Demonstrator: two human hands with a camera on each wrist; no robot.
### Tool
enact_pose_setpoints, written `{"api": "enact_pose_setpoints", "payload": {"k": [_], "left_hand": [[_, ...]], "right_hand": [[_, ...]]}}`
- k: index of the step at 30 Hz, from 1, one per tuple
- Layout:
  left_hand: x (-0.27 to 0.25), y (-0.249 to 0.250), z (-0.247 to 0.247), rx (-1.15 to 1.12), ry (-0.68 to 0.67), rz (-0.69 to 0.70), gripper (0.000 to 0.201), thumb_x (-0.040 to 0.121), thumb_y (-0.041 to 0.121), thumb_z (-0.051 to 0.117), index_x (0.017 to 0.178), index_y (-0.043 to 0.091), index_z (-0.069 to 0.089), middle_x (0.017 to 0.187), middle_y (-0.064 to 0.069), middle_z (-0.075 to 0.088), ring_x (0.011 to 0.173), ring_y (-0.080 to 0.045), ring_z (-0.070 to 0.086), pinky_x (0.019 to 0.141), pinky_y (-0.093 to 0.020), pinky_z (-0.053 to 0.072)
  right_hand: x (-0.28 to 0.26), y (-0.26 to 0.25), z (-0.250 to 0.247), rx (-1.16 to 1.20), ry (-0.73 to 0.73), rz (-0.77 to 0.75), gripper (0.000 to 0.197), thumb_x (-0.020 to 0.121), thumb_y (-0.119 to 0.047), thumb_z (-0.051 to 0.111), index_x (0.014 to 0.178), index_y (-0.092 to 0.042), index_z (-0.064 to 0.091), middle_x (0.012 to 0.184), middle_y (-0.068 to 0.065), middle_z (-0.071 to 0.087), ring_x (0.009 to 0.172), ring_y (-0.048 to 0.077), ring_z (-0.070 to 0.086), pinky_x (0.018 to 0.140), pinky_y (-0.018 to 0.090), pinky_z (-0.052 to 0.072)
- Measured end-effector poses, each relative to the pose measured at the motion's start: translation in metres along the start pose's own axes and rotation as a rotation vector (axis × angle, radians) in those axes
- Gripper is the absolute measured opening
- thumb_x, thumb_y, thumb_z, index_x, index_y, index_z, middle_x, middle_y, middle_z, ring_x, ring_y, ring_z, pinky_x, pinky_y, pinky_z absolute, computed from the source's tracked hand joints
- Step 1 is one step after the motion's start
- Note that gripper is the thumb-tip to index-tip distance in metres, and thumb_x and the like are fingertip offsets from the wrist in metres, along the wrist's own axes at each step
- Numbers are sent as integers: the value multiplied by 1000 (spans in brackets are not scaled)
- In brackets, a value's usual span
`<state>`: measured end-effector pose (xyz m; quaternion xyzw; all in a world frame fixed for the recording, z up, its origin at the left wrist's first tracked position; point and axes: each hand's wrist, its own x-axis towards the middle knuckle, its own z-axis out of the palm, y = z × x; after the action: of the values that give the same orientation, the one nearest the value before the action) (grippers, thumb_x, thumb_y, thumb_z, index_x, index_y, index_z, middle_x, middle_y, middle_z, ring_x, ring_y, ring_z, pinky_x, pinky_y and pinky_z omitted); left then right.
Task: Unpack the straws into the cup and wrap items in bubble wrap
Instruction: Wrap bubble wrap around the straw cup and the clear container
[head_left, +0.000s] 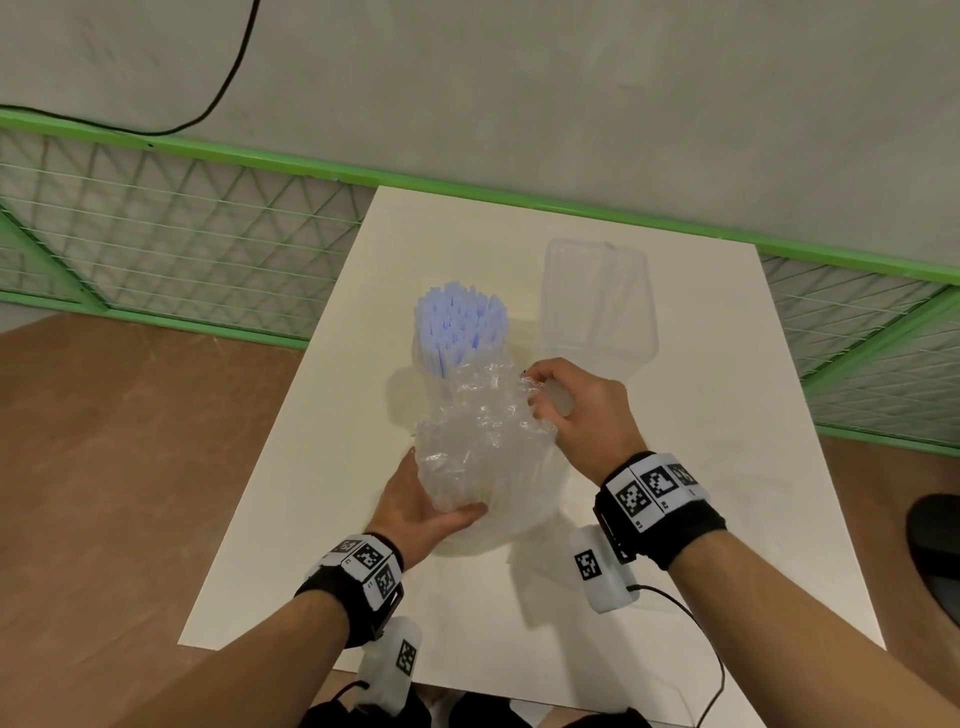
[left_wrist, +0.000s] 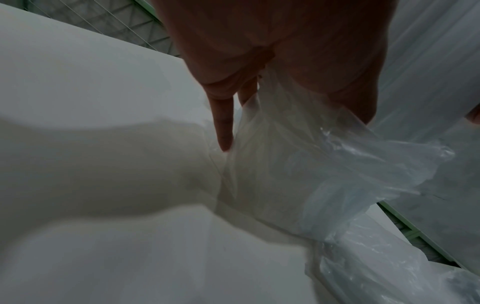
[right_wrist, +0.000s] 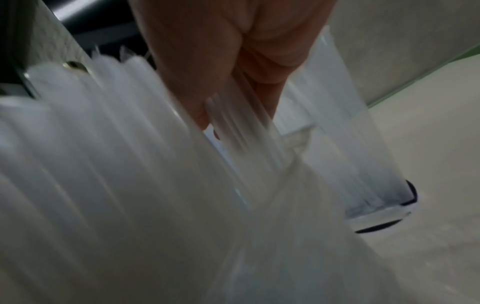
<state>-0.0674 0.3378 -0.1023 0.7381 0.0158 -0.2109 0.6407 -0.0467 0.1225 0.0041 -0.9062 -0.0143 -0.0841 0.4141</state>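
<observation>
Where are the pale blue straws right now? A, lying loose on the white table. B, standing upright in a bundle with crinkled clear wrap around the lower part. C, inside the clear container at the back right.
B: in the head view the straws stand upright with the crinkled clear wrap around their lower part, held by the left hand and the right hand.

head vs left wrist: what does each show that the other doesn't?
Head only: both hands, the right hand pinching the bubble wrap's upper edge, pale blue straws standing upright, and a clear plastic container behind. Left wrist only: a straight finger lying against the wrap's side. Both: the left hand holding the bubble wrap, the white table, the green mesh fence.
</observation>
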Motion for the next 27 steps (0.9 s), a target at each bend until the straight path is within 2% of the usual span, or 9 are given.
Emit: {"api": "enact_pose_setpoints", "payload": {"k": [2, 4, 7, 10, 13, 16, 20, 24, 27], "left_hand": [[0, 1, 1, -12, -5, 4, 79, 64, 16, 93, 132, 13, 53, 120, 0, 69, 111, -6, 65, 97, -20, 52], [1, -1, 0, -20, -6, 7, 80, 63, 16, 93, 133, 14, 53, 121, 0, 69, 113, -9, 65, 96, -21, 52], [1, -3, 0, -30, -3, 7, 80, 63, 17, 93, 133, 14, 53, 122, -2, 69, 114, -10, 65, 98, -25, 51], [1, -4, 1, -48, -5, -1, 79, 64, 10, 92, 133, 10, 52, 122, -5, 68, 113, -11, 65, 97, -23, 52], [2, -6, 1, -62, -8, -12, 81, 62, 13, 93, 132, 10, 53, 122, -5, 69, 113, -12, 66, 99, -27, 52], [2, -6, -1, -33, -11, -26, 89, 55, 31, 95, 132, 16, 54, 121, 1, 70, 113, -11, 65, 104, -35, 49], [2, -8, -2, -14, 4, -36, 95, 50, 42, 96, 132, 20, 54, 121, 3, 70, 114, -10, 65, 106, -39, 48], [0, -7, -1, -26, 7, -43, 92, 52, 36, 97, 132, 19, 55, 121, 3, 70, 114, -11, 65, 106, -42, 48], [-1, -3, -1, -4, 1, -34, 92, 53, 40, 97, 132, 23, 54, 121, 6, 70, 115, -11, 65, 105, -41, 49]], "right_hand": [[-3, 0, 0, 5, -20, 13, 42, 77, -44, 48, 102, -16, 67, 81, -5, 71, 79, 20, 67, 77, 28, 52], [-4, 0, -1, 4, -9, 13, 45, 75, -47, 46, 101, -16, 67, 83, -4, 72, 79, 18, 66, 77, 27, 52], [-2, -2, -4, 7, 14, -21, 22, 88, -27, 60, 107, -18, 64, 87, -5, 72, 74, 13, 65, 71, 22, 49], [6, -8, -18, 32, 91, 11, 26, 90, -16, 65, 115, -22, 58, 88, -10, 73, 78, 3, 66, 75, 14, 50], [21, -19, -43, 149, 202, 37, 23, 85, -13, 69, 106, -21, 63, 89, -10, 74, 84, 4, 70, 85, 26, 55], [35, -37, -78, 341, 286, 13, 15, 84, -6, 71, 96, -13, 65, 90, 11, 73, 81, 22, 74, 81, 45, 59], [49, -67, -140, 475, 404, -90, 13, 85, 3, 67, 93, -6, 61, 86, 19, 66, 78, 30, 71, 72, 38, 60], [66, -79, -186, 466, 512, -232, 13, 86, -4, 65, 90, -15, 59, 79, -9, 68, 84, 24, 69, 77, 37, 59], [96, -66, -197, 407, 497, -247, 11, 86, -8, 65, 92, -14, 58, 88, 6, 65, 84, 28, 70, 78, 40, 59]]}}
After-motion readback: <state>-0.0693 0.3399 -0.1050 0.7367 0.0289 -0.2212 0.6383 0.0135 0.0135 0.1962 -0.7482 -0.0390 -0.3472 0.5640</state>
